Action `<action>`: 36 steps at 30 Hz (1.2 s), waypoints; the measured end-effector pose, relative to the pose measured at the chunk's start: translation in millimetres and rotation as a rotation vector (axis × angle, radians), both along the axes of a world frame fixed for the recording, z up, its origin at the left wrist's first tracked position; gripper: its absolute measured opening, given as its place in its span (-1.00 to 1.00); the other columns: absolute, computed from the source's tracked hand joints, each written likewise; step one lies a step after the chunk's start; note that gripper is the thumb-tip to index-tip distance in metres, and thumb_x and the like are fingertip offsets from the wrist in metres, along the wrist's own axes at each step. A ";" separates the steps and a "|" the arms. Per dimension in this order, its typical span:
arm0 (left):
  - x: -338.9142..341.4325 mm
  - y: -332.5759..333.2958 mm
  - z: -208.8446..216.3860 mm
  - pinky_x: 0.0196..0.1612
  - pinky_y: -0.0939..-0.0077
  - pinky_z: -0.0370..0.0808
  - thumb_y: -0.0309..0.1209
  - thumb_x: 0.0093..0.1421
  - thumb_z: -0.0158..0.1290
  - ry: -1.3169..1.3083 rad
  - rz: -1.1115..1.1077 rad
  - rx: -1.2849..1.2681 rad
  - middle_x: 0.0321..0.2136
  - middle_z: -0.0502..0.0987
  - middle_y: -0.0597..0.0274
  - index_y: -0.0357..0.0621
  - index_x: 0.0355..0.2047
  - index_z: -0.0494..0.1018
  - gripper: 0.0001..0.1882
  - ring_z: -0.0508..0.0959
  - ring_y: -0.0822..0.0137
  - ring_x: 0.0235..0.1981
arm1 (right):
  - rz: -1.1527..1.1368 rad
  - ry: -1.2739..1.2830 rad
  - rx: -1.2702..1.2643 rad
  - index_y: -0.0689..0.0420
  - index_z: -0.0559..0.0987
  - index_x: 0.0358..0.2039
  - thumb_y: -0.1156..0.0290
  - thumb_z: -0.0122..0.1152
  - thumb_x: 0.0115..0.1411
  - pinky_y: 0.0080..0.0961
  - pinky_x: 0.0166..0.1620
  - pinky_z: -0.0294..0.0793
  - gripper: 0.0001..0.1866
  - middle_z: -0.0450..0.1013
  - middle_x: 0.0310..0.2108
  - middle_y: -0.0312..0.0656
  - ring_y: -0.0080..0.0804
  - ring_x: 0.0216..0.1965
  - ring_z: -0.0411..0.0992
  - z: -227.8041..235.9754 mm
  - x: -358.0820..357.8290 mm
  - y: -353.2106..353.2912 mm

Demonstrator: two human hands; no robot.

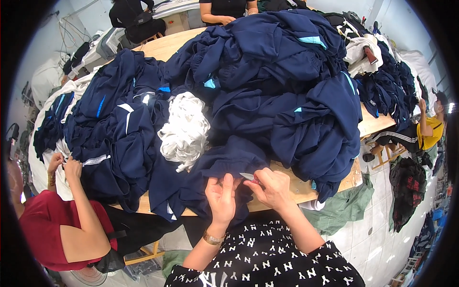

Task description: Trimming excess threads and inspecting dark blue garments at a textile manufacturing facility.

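A navy garment (233,152) with a gathered edge lies at the table's near side in front of me. My left hand (221,197) pinches its edge, thumb up, with the fingers partly behind the cloth. Just to the right, my right hand (272,187) is closed around small thread snips (245,176). Their pale pointed blade sticks out leftward near the gathered edge, and a bit of red handle shows under the fingers. Beyond my left hand sits a heap of white elastic or drawcord (184,131).
Large piles of navy garments (282,52) with light blue and white trim cover the wooden table (351,179). At left, a co-worker in a red top (71,234) handles navy cloth. More people sit farther off. Green cloth (346,205) lies on the floor at right.
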State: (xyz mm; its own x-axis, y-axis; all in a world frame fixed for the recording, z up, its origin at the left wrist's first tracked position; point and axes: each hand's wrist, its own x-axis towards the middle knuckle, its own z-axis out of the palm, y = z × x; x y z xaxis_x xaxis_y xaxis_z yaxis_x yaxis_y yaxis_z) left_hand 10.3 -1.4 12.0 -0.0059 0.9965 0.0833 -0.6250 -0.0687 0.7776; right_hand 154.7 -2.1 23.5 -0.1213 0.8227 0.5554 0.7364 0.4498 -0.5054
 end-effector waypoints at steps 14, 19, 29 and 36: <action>0.6 -3.7 -0.1 -0.29 0.70 0.40 -0.50 0.23 0.03 0.167 0.110 -0.067 -0.37 0.51 0.27 -0.35 -0.33 0.44 -0.88 0.44 0.59 -0.37 | 0.134 0.199 0.141 0.22 0.53 -0.22 0.62 0.22 -0.10 -0.61 -0.56 0.34 -0.67 0.52 -0.53 -0.23 -0.41 -0.61 0.47 0.5 -17.3 10.8; 2.3 -5.1 0.3 -0.28 0.72 0.39 -0.53 0.20 0.04 0.260 0.192 -0.027 -0.36 0.51 0.27 -0.37 -0.32 0.44 -0.89 0.45 0.58 -0.36 | 0.009 0.359 0.067 0.21 0.50 -0.29 0.67 0.16 0.00 -0.67 -0.58 0.29 -0.78 0.43 -0.61 -0.23 -0.52 -0.68 0.35 5.2 -30.1 5.3; 4.4 -8.0 -2.1 -0.36 0.72 0.42 -0.59 0.17 0.05 0.780 0.394 0.157 -0.43 0.56 0.29 -0.44 -0.27 0.47 -0.86 0.49 0.57 -0.44 | -0.025 0.489 -0.074 0.25 0.49 -0.29 0.58 0.19 0.09 -0.63 -0.54 0.40 -0.85 0.50 -0.56 -0.23 -0.58 -0.59 0.47 5.3 -34.1 -2.8; 4.4 -6.3 6.5 -0.24 0.72 0.40 -0.54 0.21 0.03 0.362 0.211 -0.021 -0.33 0.53 0.24 -0.38 -0.25 0.43 -0.86 0.47 0.58 -0.34 | -0.082 0.687 -0.260 0.26 0.43 -0.30 0.61 0.07 0.16 -0.81 -0.53 0.26 -0.91 0.37 -0.55 -0.38 -0.81 -0.56 0.25 5.2 -33.7 -5.0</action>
